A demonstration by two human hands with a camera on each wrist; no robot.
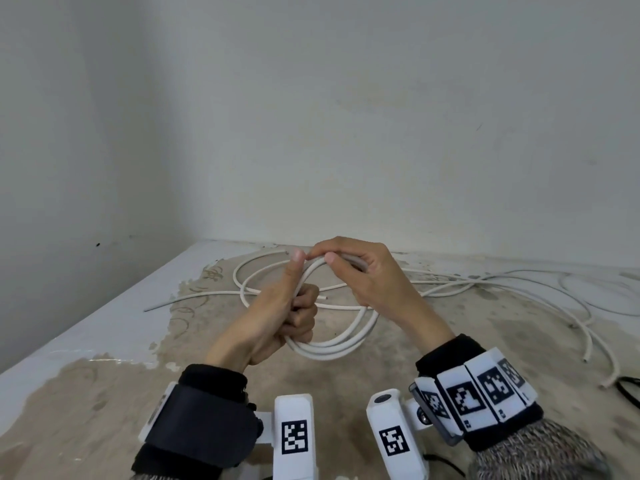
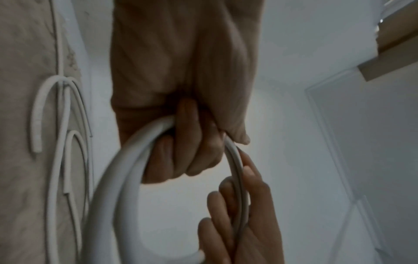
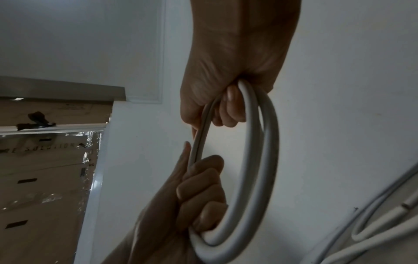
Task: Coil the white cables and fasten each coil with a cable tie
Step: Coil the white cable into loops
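Both hands raised over table (image 1: 104, 341), gripping one white cable coil (image 1: 332, 348). Left hand (image 1: 277, 317) fisted round near side, thumb up along strand. Right hand (image 1: 367, 271) curled over far side, palm down. Loose cables (image 1: 485, 282) lie behind.

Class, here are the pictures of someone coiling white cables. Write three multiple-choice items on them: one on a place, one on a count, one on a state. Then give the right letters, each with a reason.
1. Where is the coil?
A. flat on the table
B. held above the table between both hands
C. hung on the wall

2. How many hands hold it?
A. none
B. one
C. two

3. Is a cable tie fastened on the coil?
A. yes, a black one
B. none shows
C. yes, two

Answers:
1 B: the loops hang clear of the table.
2 C: the left hand grips its near side and the right hand its far side.
3 B: in every view the turns are held by fingers alone.
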